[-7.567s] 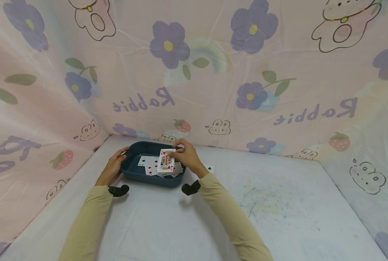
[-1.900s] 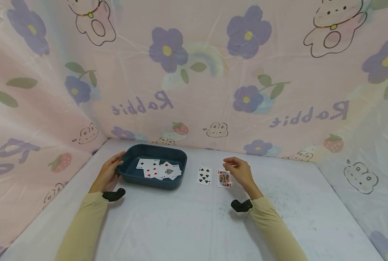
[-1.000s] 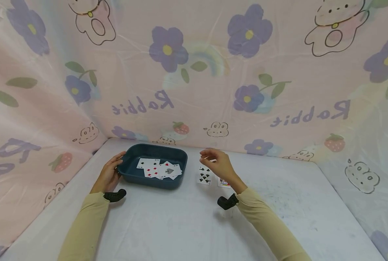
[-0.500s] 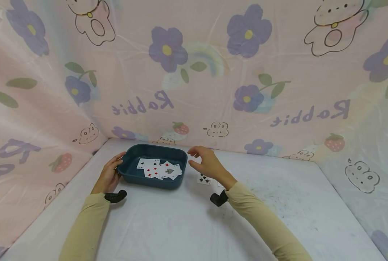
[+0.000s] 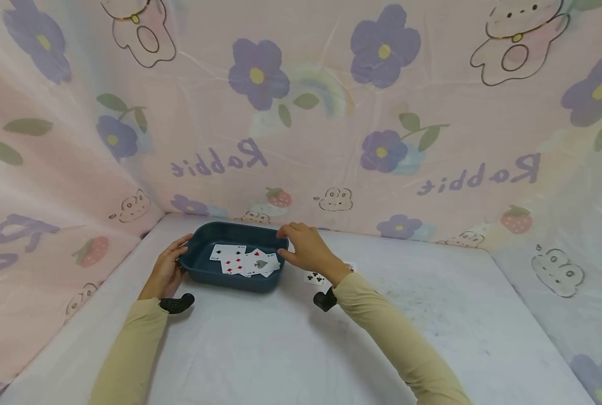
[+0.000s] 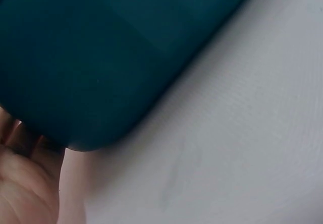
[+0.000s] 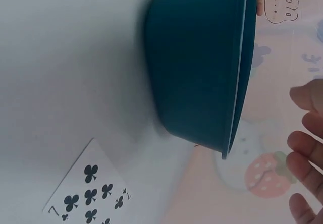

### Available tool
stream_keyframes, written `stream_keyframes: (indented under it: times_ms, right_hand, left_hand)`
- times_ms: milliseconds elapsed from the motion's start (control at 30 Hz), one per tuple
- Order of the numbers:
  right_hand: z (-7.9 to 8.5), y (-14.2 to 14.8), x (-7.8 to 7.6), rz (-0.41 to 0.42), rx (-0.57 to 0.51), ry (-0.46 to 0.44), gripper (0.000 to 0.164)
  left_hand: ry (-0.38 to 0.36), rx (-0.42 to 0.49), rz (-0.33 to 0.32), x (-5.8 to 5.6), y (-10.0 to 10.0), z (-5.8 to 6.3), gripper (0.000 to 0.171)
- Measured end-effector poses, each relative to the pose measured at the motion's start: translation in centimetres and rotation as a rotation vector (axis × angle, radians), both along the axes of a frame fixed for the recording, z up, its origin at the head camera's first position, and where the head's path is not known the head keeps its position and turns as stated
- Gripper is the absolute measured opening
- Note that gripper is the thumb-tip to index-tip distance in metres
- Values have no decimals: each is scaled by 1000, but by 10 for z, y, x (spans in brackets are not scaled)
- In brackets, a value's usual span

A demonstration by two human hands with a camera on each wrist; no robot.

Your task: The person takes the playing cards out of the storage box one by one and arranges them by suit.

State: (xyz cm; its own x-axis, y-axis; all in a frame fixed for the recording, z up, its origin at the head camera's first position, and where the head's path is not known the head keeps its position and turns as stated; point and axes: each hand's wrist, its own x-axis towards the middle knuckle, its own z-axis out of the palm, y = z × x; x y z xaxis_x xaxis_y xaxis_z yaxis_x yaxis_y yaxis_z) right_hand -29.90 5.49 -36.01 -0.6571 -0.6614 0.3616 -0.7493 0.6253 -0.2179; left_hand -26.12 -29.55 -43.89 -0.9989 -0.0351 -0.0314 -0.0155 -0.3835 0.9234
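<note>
My left hand [image 5: 165,273] grips the left end of a dark teal plastic tub [image 5: 230,280]; the left wrist view shows its fingers [image 6: 48,156] against the end wall. Inside the tub lie overlapping playing cards, among them an ace of spades [image 5: 260,264], a diamonds card [image 5: 232,266] and a spades card [image 5: 225,251]. Over the right rim hovers my right hand [image 5: 308,250], fingers loosely bent and apart, with nothing in them. Under its wrist lies a seven of clubs [image 7: 91,193] on the table. A king card [image 5: 350,266] beside it is mostly hidden by the forearm.
A white cloth [image 5: 245,349] covers the table, with grey smudges at the right. Pink printed curtain [image 5: 301,140] closes off the back and both sides. Black wrist mounts [image 5: 178,304] hang below each wrist.
The king of hearts has gone from the right hand's grip over the tub to the table beside the seven of clubs. The right hand has since returned leftward, emptied. The left hand stays put.
</note>
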Motion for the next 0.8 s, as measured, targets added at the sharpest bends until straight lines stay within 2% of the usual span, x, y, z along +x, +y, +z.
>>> stream_keyframes:
  times_ms: [167,400,667,800]
  right_hand:
    - [1,-8,-2,9,32,-15,34]
    - [0,-21,-9,25,55,-100,37]
    - [-6,-39,-16,-6,122,-180,43]
    - [-8,-48,-17,-26,188,-199,45]
  left_hand:
    - [-11,1,-3,1,0,2,47]
    - [-15,0,7,1,0,1,46]
    - [-17,-15,13,-2,1,2,47]
    - [-12,-21,9,-3,2,1,47]
